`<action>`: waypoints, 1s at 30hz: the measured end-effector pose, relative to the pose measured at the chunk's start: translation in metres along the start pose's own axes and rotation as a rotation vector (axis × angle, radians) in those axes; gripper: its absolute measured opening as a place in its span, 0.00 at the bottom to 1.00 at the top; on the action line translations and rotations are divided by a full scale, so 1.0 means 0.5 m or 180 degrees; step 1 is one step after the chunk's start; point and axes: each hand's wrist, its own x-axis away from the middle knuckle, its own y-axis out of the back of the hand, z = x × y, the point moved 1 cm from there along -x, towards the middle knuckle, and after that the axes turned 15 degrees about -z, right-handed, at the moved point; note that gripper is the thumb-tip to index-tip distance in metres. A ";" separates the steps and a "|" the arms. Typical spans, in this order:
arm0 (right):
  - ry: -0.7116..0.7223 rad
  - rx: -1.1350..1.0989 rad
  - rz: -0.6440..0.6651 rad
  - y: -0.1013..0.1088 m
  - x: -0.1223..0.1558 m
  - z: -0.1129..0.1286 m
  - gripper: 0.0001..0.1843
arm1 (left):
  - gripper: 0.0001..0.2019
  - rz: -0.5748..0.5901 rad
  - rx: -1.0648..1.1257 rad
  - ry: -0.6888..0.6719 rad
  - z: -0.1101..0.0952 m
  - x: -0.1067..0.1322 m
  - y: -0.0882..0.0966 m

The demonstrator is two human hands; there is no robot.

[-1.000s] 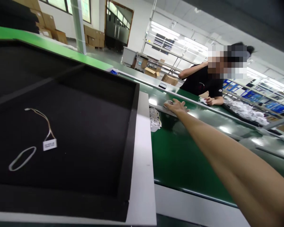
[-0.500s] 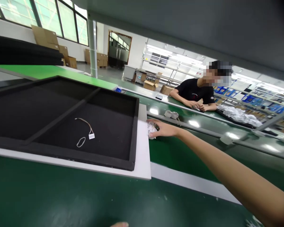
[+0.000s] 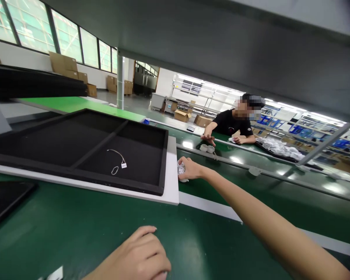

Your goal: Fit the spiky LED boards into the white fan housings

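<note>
My right hand point(image 3: 190, 169) reaches over the green conveyor, its fingers closed around a white round part point(image 3: 181, 169) beside the white board's right edge. The fingers cover much of that part. Low in the view, my left hand point(image 3: 141, 254) is over the green bench, back upward, fingers loosely bent and apart; nothing shows in it. Left of my right hand, a black-framed tray point(image 3: 164, 163) lies on the white board point(image 3: 172, 175). Inside it are a thin cable with a white tag point(image 3: 123, 165) and a small pale loop point(image 3: 114, 170).
Across the line, a co-worker's hand point(image 3: 208, 138) hovers near two white round parts point(image 3: 207, 149). White bagged items point(image 3: 280, 147) fill a dark tray at right. A dark flat object point(image 3: 8, 198) lies at left. A grey shelf point(image 3: 207, 46) hangs overhead.
My left hand has come up into view from the bottom edge. My right hand still holds the white part. The co-worker has stretched an arm toward the two white parts. The camera has shifted.
</note>
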 end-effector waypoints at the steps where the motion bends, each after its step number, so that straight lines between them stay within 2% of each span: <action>1: -0.0016 0.0008 -0.0016 0.001 0.007 0.004 0.22 | 0.12 0.0057 0.0007 0.0129 -0.005 -0.001 0.007; 6: 0.0014 -0.0008 -0.0086 0.026 0.064 0.010 0.21 | 0.10 0.0029 -0.0039 0.0297 -0.013 -0.003 0.032; 9: 0.0123 -0.0099 -0.0139 0.048 0.132 0.029 0.20 | 0.09 -0.0119 -0.0096 0.0322 -0.009 -0.001 0.034; 11: 0.0232 -0.0213 -0.0164 0.055 0.194 0.054 0.24 | 0.09 -0.0246 -0.0134 0.0338 -0.009 -0.001 0.032; 16: 0.0355 -0.0626 0.0219 0.025 0.369 0.130 0.21 | 0.09 -0.0494 -0.0185 0.0489 -0.013 -0.007 0.027; 19: 0.0148 -0.0966 0.0286 -0.005 0.442 0.150 0.21 | 0.08 -0.0465 -0.0119 0.0540 -0.009 -0.008 0.023; 24: -0.0469 -0.1697 -0.0064 -0.034 0.504 0.117 0.29 | 0.06 -0.0432 -0.0065 0.0587 0.001 0.000 0.012; 27: -0.0528 -0.2017 -0.0173 -0.041 0.513 0.094 0.21 | 0.08 -0.0420 -0.0088 0.0601 0.002 0.006 0.005; 30: -0.0422 -0.2046 -0.0253 -0.043 0.508 0.086 0.16 | 0.09 -0.0311 -0.0109 0.0571 0.003 0.006 0.002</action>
